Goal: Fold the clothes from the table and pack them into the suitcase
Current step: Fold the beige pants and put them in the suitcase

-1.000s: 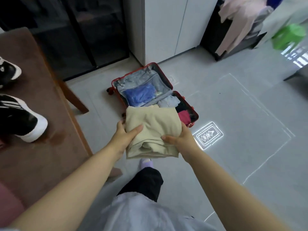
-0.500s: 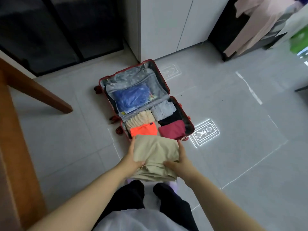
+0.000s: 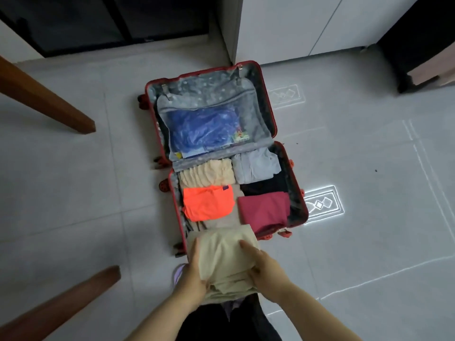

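Observation:
A folded beige garment (image 3: 225, 257) is held between both hands just over the near edge of the open red suitcase (image 3: 299, 193) on the floor. My left hand (image 3: 193, 274) grips its left side and my right hand (image 3: 264, 264) grips its right side, thumb on top. The near half of the suitcase holds folded clothes: an orange piece (image 3: 208, 203), a maroon piece (image 3: 264, 210), a cream piece (image 3: 206, 173), a pale blue-grey piece (image 3: 254, 164) and a black piece (image 3: 267, 185). The lid half has a mesh pocket with a blue bag (image 3: 204, 129).
Two wooden table legs (image 3: 44, 99) (image 3: 61, 303) stand at the left. A white cabinet (image 3: 283, 28) rises behind the suitcase, and a dark piece of furniture (image 3: 418, 33) is at the far right. Grey tiled floor surrounds the suitcase.
I have stepped from the table to the suitcase. The beige garment, held in both hands throughout, has come down to the suitcase's near edge.

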{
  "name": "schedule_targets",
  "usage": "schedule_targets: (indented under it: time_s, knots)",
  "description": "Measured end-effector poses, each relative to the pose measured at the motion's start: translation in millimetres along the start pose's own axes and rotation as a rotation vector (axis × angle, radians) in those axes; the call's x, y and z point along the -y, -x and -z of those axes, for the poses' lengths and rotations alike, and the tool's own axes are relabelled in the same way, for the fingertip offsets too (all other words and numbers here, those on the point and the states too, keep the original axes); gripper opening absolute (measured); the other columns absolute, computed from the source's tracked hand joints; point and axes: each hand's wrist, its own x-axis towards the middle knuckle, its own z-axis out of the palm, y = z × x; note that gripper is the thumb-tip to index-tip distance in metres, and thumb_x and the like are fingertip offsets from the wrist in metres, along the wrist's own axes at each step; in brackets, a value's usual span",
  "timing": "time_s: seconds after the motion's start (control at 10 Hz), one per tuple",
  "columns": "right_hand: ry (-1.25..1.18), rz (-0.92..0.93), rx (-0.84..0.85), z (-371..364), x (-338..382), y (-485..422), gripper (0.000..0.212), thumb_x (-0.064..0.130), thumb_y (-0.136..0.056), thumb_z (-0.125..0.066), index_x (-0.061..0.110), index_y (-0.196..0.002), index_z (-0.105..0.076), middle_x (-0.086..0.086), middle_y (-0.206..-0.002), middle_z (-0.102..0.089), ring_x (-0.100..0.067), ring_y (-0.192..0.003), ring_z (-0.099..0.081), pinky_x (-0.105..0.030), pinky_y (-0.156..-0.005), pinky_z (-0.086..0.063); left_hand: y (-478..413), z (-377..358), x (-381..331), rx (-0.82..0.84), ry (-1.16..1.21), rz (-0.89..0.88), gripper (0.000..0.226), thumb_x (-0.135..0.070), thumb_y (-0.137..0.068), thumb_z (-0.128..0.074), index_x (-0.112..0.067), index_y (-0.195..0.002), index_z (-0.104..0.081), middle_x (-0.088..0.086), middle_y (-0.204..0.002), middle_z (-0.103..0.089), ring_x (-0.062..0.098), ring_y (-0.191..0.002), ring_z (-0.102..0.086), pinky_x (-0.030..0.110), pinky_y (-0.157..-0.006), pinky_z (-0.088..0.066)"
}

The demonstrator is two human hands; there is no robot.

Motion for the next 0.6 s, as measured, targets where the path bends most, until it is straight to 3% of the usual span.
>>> schedule_targets:
  time_s: [0.1, 0.2, 0.3, 0.4, 0.5, 0.6]
  knots:
    - [0.336, 0.231, -0.082, -10, -42, -92, 0.033, 0.048, -0.089, -0.059, 0.054, -0.121, -0.055, 0.016, -0.123, -0.059, -0.006, -0.12, -0.05, -0.023, -0.105, -0.038, -73, -22, 28, -0.095, -0.052, 0.003, 0.089, -0.008, -0.092, -0.052, -0.043, -0.128, 0.022, 0.01, -0.152, -0.023, 0.028, -0.132, -0.037, 0.032, -0.106, -0.035]
    - [0.17, 0.179, -0.054, -23, -53, -168, 0.077, 0.004, -0.093, -0.046, 0.034, -0.143, 0.003, 0.01, -0.137, -0.041, -0.009, -0.123, -0.045, -0.013, -0.095, -0.03, -148, -34, 61, -0.24, -0.037, -0.07, 0.101, 0.002, -0.087, -0.054, -0.052, -0.13, 0.018, 0.007, -0.154, -0.02, 0.03, -0.134, -0.036, 0.03, -0.102, -0.035]
    - [0.257, 0.255, -0.054, -33, -70, -238, 0.08, -0.001, -0.094, -0.04, 0.048, -0.14, 0.003, 0.008, -0.142, -0.035, -0.014, -0.13, -0.04, -0.016, -0.097, -0.032, -218, -45, 107, -0.287, -0.087, -0.119, 0.104, 0.0, -0.085, -0.061, -0.046, -0.133, 0.019, 0.001, -0.152, -0.024, 0.028, -0.133, -0.038, 0.032, -0.102, -0.037]
    - [0.292, 0.196, 0.016, -46, -97, -292, 0.072, 0.015, -0.094, -0.048, 0.06, -0.134, -0.009, -0.002, -0.155, -0.017, -0.027, -0.139, -0.028, -0.035, -0.11, -0.033, -262, -53, 137, -0.237, -0.407, 0.005, 0.111, -0.018, -0.08, -0.072, -0.034, -0.142, 0.019, 0.016, -0.123, -0.048, 0.035, -0.103, -0.055, 0.041, -0.083, -0.049]
    - [0.664, 0.171, -0.121, -55, -108, -306, 0.098, 0.063, -0.069, -0.048, 0.047, -0.144, 0.013, -0.007, -0.156, 0.016, -0.033, -0.143, -0.001, -0.046, -0.117, -0.012, -285, -57, 156, -0.491, -0.639, -0.115, 0.113, -0.03, -0.045, -0.089, -0.013, -0.141, -0.032, 0.02, -0.118, -0.049, 0.041, -0.101, -0.052, 0.047, -0.077, -0.052]
    - [0.795, 0.445, -0.302, -69, -99, -305, 0.107, 0.073, -0.064, -0.042, 0.027, -0.151, 0.001, -0.015, -0.157, -0.005, -0.033, -0.141, -0.007, -0.052, -0.113, -0.006, -298, -56, 155, -0.662, -0.894, -0.438, 0.086, -0.039, -0.072, -0.061, -0.013, -0.145, -0.024, 0.017, -0.151, -0.021, 0.038, -0.14, -0.018, 0.053, -0.107, -0.028]
